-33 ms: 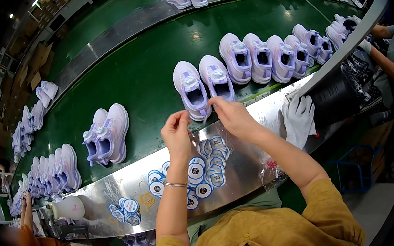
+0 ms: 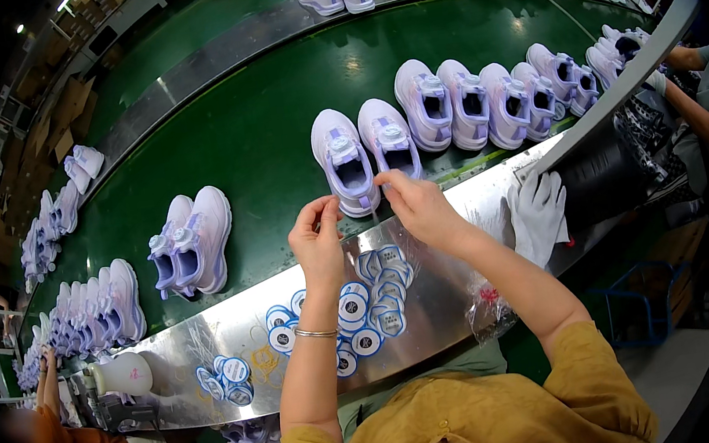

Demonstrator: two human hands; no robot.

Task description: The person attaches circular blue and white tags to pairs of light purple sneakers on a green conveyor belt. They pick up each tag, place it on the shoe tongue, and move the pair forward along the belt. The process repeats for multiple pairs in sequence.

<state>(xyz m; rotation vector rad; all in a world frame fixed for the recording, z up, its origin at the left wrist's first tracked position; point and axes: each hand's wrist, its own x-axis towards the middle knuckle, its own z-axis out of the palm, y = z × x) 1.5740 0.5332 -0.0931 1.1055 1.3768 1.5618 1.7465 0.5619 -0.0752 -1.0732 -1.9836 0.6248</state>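
Fingers pinched, my left hand (image 2: pixel 315 233) is close to the heel of a pale lavender sneaker (image 2: pixel 342 156). My right hand (image 2: pixel 424 210) pinches too, just behind the collar of the sneaker beside it (image 2: pixel 388 136). A thin, pale, see-through strand seems to hang by my right fingertips; what either hand holds is too small to make out. Both sneakers stand upright on the green conveyor belt (image 2: pixel 274 143), toes away from me. Below my hands, several round blue-and-white tags (image 2: pixel 367 341) and greyish tags (image 2: pixel 389 319) lie on the metal ledge (image 2: pixel 438 326).
More sneakers (image 2: pixel 507 105) line the belt to the right; another pair (image 2: pixel 194 246) stands to the left. White gloves (image 2: pixel 538 215), a clear plastic bag (image 2: pixel 491 311), yellow bands (image 2: pixel 263 359) and another tag pile (image 2: pixel 228 379) lie on the ledge. Co-workers are at both sides.
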